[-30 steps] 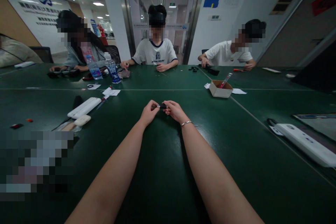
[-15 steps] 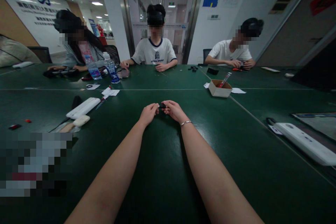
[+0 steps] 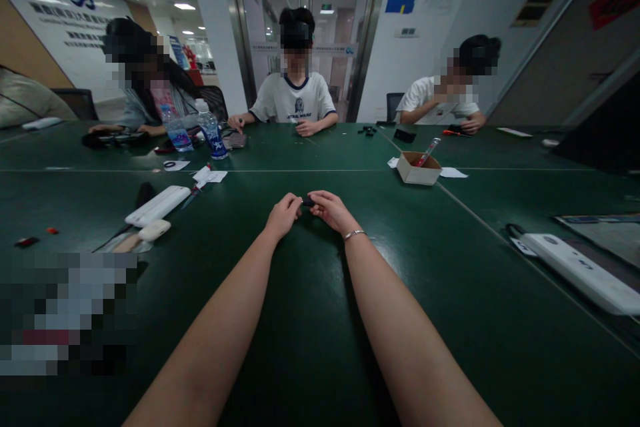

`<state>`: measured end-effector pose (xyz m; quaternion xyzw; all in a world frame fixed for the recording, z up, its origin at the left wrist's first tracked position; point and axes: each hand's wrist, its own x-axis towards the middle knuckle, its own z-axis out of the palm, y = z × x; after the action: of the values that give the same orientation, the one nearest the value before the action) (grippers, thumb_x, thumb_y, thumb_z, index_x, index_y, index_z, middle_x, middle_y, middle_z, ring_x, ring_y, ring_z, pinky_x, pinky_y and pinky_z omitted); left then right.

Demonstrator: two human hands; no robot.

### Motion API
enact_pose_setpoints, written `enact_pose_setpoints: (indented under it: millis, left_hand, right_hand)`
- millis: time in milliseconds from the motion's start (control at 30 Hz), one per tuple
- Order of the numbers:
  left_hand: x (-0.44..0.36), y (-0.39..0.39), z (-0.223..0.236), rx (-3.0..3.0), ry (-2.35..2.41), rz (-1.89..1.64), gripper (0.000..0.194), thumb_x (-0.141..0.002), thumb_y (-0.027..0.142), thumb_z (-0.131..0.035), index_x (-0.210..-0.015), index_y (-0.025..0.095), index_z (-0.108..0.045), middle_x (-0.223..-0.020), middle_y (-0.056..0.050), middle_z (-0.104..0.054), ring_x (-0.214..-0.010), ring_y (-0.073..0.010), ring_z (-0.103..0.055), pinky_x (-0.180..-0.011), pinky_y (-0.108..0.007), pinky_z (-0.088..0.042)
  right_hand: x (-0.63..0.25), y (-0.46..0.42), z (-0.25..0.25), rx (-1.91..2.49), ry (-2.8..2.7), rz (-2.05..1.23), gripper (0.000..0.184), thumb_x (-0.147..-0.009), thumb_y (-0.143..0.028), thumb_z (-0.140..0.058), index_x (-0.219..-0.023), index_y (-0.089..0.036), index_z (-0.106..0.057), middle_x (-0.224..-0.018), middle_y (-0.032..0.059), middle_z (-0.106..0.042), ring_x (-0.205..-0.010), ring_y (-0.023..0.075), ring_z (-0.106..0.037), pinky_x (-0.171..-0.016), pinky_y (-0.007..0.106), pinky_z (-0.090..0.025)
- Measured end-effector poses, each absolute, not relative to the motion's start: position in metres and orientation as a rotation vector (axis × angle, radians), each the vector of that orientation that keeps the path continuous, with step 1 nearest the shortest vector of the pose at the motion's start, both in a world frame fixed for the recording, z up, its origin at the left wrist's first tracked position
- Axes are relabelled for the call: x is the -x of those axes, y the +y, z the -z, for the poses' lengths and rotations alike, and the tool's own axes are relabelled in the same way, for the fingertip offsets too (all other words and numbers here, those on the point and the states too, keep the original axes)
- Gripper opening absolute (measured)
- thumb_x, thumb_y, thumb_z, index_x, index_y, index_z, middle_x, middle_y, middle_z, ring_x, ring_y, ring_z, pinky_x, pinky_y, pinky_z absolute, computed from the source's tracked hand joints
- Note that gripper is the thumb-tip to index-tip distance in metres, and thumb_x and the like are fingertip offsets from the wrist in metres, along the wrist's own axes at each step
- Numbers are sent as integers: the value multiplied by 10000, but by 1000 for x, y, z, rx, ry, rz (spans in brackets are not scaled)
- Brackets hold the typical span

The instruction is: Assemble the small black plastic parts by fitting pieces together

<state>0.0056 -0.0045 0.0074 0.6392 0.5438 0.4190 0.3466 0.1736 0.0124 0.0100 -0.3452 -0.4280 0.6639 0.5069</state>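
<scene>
My left hand and my right hand meet over the middle of the green table, arms stretched out. Both pinch a small black part between their fingertips, just above the table top. A thin silver bracelet circles my right wrist. What the part is I cannot make out.
A white power strip and a cream object lie at left, another white strip at right. A cardboard box holds a red-tipped tool. Two water bottles stand far left. Three people sit across the table.
My hands have closed in on the black part, and its light metal end no longer shows. The person at far right drew the hands back toward the chest.
</scene>
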Motion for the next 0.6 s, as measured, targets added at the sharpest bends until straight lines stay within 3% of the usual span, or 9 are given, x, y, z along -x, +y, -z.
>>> enact_pose_setpoints:
  millis: [67, 200, 300, 367, 500, 600]
  left_hand:
    - [-5, -4, -7, -1671, 1401, -1096, 353, -874, 521, -459, -729, 221, -574, -695, 6, -640, -621, -152, -580, -633, -282, -436]
    - [-6, -3, -6, -1663, 1464, -1062, 528, -907, 591, -328, -623, 208, -555, -608, -17, -601, -590, -163, -567, -648, -301, -437]
    - [-6, -2, -5, -1607, 1384, -1150, 333, -875, 520, -449, -794, 220, -572, -689, 9, -616, -604, -152, -576, -630, -282, -442]
    - [-6, -2, -6, -1618, 1364, -1169, 272, -855, 482, -495, -801, 224, -560, -708, 17, -612, -608, -144, -576, -627, -274, -437]
    - [-6, -4, -9, -1694, 1483, -1055, 525, -905, 586, -344, -588, 207, -522, -574, -10, -566, -570, -157, -550, -637, -297, -421]
    - [-7, -5, -8, -1653, 1452, -1096, 463, -904, 581, -366, -697, 214, -556, -638, -2, -608, -573, -150, -557, -626, -287, -429]
  right_hand:
    - [-174, 12, -10, 822, -1033, -1601, 264, -667, -251, -845, -853, -165, -679, -653, -12, -646, -556, 76, -608, -514, 167, -494]
    - [-174, 12, -10, 805, -1049, -1613, 245, -671, -205, -827, -871, -167, -691, -689, -11, -657, -577, 79, -625, -554, 180, -519]
    - [-174, 13, -9, 800, -1047, -1618, 252, -661, -188, -822, -878, -173, -694, -733, -3, -675, -596, 84, -635, -576, 189, -530]
    - [-174, 13, -9, 795, -1045, -1620, 247, -660, -173, -815, -878, -176, -697, -734, -2, -679, -602, 87, -636, -580, 191, -533]
    - [-175, 13, -8, 777, -1054, -1628, 230, -669, -150, -797, -877, -167, -700, -702, -6, -666, -589, 79, -624, -585, 182, -531]
    - [-175, 13, -8, 783, -1060, -1622, 219, -683, -147, -791, -878, -173, -695, -725, 0, -676, -601, 82, -627, -598, 191, -541]
